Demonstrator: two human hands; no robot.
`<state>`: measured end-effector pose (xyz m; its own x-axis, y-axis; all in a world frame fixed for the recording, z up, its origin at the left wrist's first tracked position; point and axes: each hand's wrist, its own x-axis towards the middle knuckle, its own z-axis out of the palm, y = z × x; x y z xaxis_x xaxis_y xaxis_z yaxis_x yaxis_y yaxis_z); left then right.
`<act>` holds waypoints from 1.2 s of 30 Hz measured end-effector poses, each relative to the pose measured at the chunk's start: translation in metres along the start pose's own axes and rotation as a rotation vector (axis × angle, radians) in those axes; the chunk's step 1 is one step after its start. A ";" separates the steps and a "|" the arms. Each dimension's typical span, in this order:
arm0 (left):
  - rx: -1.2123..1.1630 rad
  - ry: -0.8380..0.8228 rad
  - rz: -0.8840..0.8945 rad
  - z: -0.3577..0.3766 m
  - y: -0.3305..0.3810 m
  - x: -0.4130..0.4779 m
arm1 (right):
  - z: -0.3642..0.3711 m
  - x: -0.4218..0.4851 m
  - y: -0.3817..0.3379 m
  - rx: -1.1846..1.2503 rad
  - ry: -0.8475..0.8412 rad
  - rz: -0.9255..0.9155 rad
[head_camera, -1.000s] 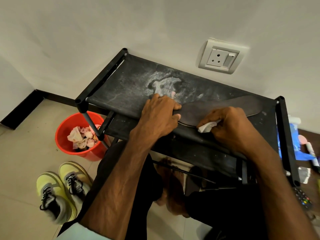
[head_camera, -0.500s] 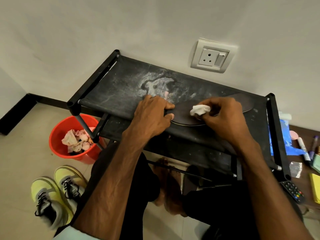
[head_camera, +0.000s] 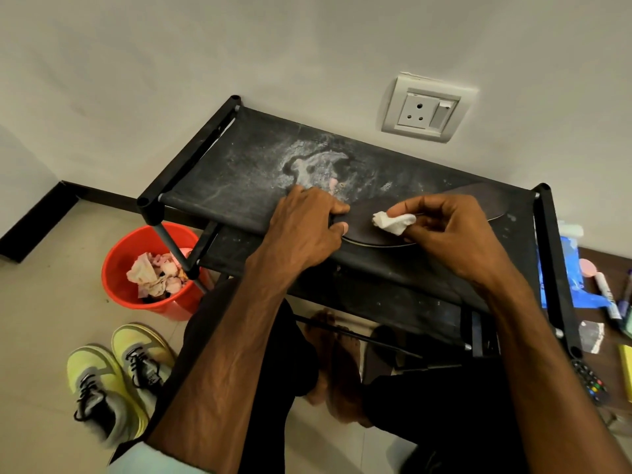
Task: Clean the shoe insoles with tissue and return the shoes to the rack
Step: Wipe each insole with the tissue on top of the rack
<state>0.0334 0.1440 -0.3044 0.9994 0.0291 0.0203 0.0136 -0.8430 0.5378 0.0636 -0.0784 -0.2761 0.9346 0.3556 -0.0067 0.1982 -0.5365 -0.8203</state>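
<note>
A dark insole lies along the top shelf of the black shoe rack. My left hand grips its near end, thumb on top, and holds it down on the shelf. My right hand pinches a crumpled white tissue just over the insole's middle. A pair of yellow-green sneakers stands on the floor at lower left, apart from the rack.
A red bucket with used tissues sits under the rack's left end. A wall socket is above the rack. Blue plastic, markers and a remote lie on the floor at right. My bare feet are under the rack.
My right hand has carried the tissue from the insole's near edge up onto its surface, then lifted it slightly. My left hand has kept its hold on the insole's end.
</note>
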 end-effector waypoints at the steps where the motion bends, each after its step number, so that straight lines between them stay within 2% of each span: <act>1: -0.003 -0.001 -0.002 0.000 0.000 0.000 | 0.000 -0.001 -0.002 0.007 -0.027 0.004; 8: 0.007 -0.017 -0.007 0.000 0.000 0.000 | 0.001 -0.005 -0.013 0.075 -0.068 0.053; 13: 0.007 -0.015 -0.004 0.000 0.000 0.000 | 0.013 -0.003 -0.008 -0.165 0.092 -0.016; 19: 0.009 -0.021 -0.011 0.000 0.001 0.000 | 0.011 0.004 -0.002 -0.325 0.134 -0.090; 26: 0.028 -0.012 -0.021 -0.001 0.004 -0.002 | 0.019 0.008 -0.003 -0.488 0.008 -0.052; 32: 0.026 -0.010 -0.024 -0.002 0.004 -0.003 | 0.029 -0.001 -0.012 -0.455 -0.046 -0.225; 36: 0.001 -0.017 -0.032 -0.003 0.005 -0.003 | 0.016 -0.002 -0.007 -0.436 -0.032 -0.133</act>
<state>0.0306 0.1413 -0.2989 0.9989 0.0465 -0.0114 0.0454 -0.8424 0.5369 0.0554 -0.0630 -0.2796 0.8846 0.4626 0.0590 0.4279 -0.7546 -0.4975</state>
